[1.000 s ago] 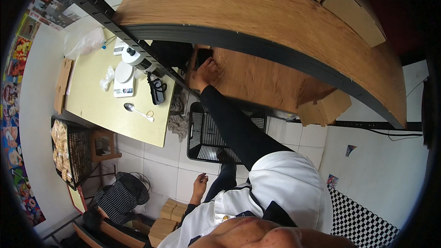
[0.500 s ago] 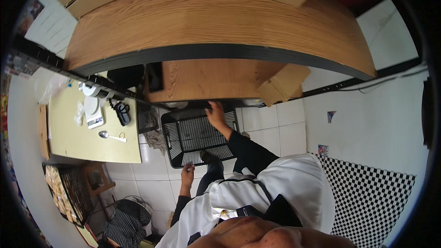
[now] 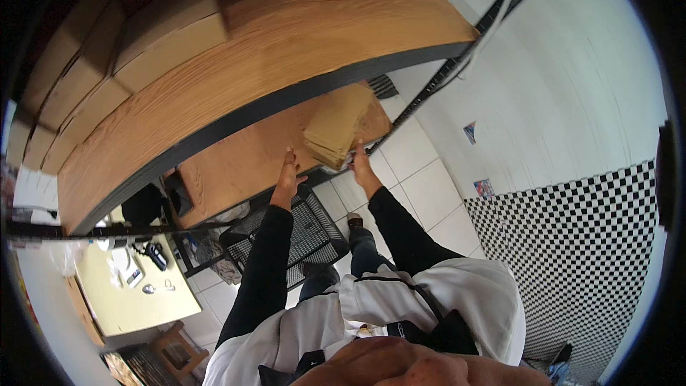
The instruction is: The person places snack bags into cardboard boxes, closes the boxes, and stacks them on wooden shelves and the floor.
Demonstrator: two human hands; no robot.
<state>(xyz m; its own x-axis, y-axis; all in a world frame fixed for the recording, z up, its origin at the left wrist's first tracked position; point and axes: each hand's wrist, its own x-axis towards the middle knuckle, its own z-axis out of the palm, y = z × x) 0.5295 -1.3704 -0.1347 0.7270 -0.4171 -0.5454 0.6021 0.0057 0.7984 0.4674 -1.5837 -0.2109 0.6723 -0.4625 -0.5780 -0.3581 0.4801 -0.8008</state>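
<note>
A stack of flat brown cardboard pieces [image 3: 337, 123] lies at the right end of the lower wooden shelf [image 3: 239, 161]. At the shelf's front edge my left hand [image 3: 287, 177] is raised, fingers stretched and thumb apart, holding nothing; a gap separates it from the stack's left side. My right hand [image 3: 361, 162] is by the stack's front right corner with fingers extended. Whether its fingertips touch the cardboard I cannot tell. Below my hands, a black plastic crate [image 3: 314, 232] with mesh walls stands on the tiled floor, partly hidden by my left arm.
An upper wooden shelf [image 3: 300, 43] with a dark front edge overhangs, bearing cardboard boxes [image 3: 171, 43] at its left. A black post [image 3: 436, 82] rises at the right. At left, a pale table [image 3: 136, 314] holds a white scale [image 3: 129, 269] and a spoon [image 3: 148, 289].
The view has turned and moved toward the right of the shelf. Both hands have risen from around the crate to the lower shelf, on either side of the cardboard stack.
</note>
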